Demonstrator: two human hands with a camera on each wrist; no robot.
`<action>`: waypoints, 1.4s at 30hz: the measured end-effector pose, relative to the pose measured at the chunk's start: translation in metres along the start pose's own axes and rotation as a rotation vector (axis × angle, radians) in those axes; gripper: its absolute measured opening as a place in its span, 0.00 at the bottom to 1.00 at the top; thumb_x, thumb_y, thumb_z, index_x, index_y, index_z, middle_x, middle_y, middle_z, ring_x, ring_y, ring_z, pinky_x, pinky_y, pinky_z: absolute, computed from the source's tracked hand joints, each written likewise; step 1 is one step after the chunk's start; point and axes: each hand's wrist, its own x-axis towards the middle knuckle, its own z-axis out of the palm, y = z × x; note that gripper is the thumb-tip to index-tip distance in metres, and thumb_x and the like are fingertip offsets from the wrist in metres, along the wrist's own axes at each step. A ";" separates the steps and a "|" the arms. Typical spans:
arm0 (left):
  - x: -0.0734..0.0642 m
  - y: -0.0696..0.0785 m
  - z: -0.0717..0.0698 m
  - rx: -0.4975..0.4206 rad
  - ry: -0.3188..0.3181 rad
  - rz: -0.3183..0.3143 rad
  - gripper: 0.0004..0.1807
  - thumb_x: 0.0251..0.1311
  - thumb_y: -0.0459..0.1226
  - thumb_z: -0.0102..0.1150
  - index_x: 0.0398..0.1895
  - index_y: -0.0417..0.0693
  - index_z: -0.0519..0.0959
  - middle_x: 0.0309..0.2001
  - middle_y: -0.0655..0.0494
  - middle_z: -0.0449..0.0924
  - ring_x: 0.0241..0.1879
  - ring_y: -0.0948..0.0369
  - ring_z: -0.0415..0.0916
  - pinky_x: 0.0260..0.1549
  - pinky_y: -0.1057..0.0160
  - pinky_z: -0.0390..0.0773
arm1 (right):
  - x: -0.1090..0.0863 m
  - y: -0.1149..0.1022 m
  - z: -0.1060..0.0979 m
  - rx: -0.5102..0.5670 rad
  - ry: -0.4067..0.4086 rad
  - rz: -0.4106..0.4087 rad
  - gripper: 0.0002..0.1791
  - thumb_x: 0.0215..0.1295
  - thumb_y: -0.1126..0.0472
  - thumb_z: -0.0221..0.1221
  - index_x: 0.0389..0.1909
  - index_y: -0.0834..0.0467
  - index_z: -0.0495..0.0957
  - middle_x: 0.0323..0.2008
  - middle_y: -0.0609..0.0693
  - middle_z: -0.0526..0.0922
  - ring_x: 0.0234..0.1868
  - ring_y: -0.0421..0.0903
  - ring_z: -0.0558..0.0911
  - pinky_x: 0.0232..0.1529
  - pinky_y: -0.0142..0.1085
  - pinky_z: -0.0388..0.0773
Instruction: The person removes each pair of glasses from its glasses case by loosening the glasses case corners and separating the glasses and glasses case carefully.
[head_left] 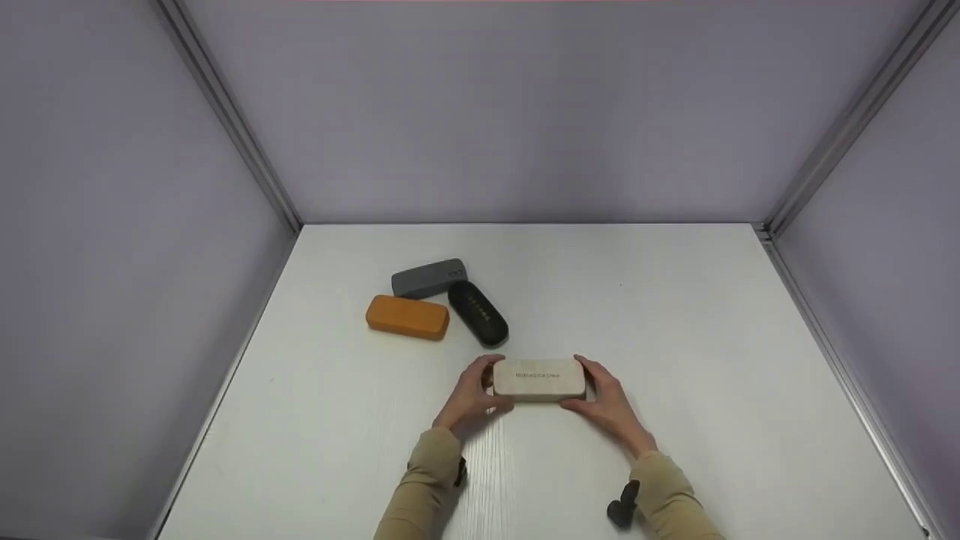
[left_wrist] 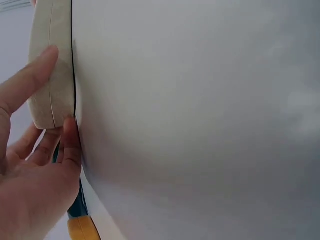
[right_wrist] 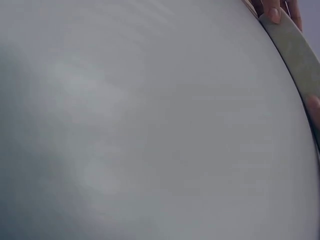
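Observation:
A cream glasses case [head_left: 538, 380] with a line of small dark print on its lid lies lengthwise on the white table, its lid closed. My left hand [head_left: 466, 399] grips its left end, thumb on the near side and fingers around the far corner. At the opposite end, my right hand [head_left: 609, 403] holds the case the same way. In the left wrist view, the left thumb presses on the seamed side of the cream case [left_wrist: 56, 92]. The right wrist view catches only part of the case [right_wrist: 295, 55] and some fingertips at its upper right edge.
Beyond the left hand lie an orange glasses case [head_left: 407, 316], a grey glasses case [head_left: 427, 279] and a black glasses case [head_left: 478, 313] with gold lettering, close together. Pale panels [head_left: 525, 112] enclose the white table [head_left: 712, 360] at the back and both sides.

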 end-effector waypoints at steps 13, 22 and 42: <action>0.005 -0.003 -0.001 0.072 -0.014 0.065 0.44 0.46 0.31 0.79 0.70 0.38 0.69 0.48 0.45 0.75 0.42 0.58 0.65 0.42 0.65 0.67 | -0.005 0.006 0.001 -0.090 0.060 -0.089 0.51 0.47 0.52 0.79 0.71 0.65 0.67 0.64 0.61 0.77 0.68 0.60 0.73 0.71 0.53 0.68; 0.008 -0.005 -0.003 0.094 -0.002 0.047 0.43 0.42 0.37 0.83 0.66 0.41 0.75 0.48 0.48 0.78 0.40 0.62 0.67 0.41 0.69 0.69 | -0.006 0.006 0.004 -0.110 0.107 -0.151 0.49 0.44 0.54 0.80 0.68 0.65 0.70 0.60 0.61 0.78 0.64 0.58 0.76 0.66 0.53 0.71; 0.014 -0.004 -0.013 0.167 -0.011 0.028 0.37 0.34 0.39 0.86 0.56 0.50 0.84 0.41 0.55 0.83 0.37 0.64 0.75 0.38 0.68 0.77 | -0.007 0.004 0.005 -0.153 0.123 -0.191 0.46 0.46 0.54 0.80 0.65 0.66 0.72 0.54 0.57 0.80 0.58 0.54 0.76 0.62 0.50 0.72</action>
